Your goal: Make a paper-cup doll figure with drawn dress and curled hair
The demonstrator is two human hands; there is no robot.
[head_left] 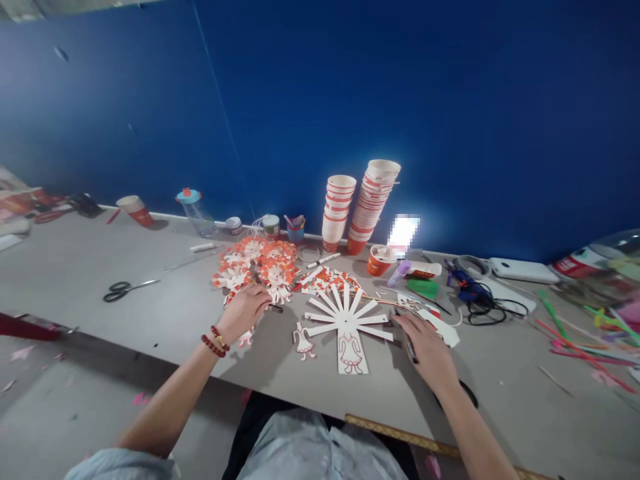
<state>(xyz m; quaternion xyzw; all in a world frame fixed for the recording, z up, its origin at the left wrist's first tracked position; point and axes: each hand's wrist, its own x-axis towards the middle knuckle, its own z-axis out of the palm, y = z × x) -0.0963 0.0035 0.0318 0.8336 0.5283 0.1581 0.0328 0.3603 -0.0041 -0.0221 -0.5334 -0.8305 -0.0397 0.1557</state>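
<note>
My left hand (246, 310), with a beaded bracelet (216, 342), lies palm down at the front of a pile of orange and white paper figures (277, 275). Its fingers are loosely bent, with a short black marker (275, 308) by the fingertips. My right hand (425, 347) is closed around a dark pen (411, 348), right of a white paper cutout (353, 357). That cutout has strips fanned out like rays and a dress figure drawn on its lower part. Left of it lies a small cut-out dress figure (303, 341). Black loops (469, 395) show partly under my right forearm.
Two tall stacks of paper cups (339, 210) stand by the blue wall. Scissors (131, 289) and a clear bottle (197, 213) are leftward. Paper scraps, a purple glue stick (400, 273), a blue glue gun (467, 287) and coloured pipe cleaners (590, 353) lie rightward.
</note>
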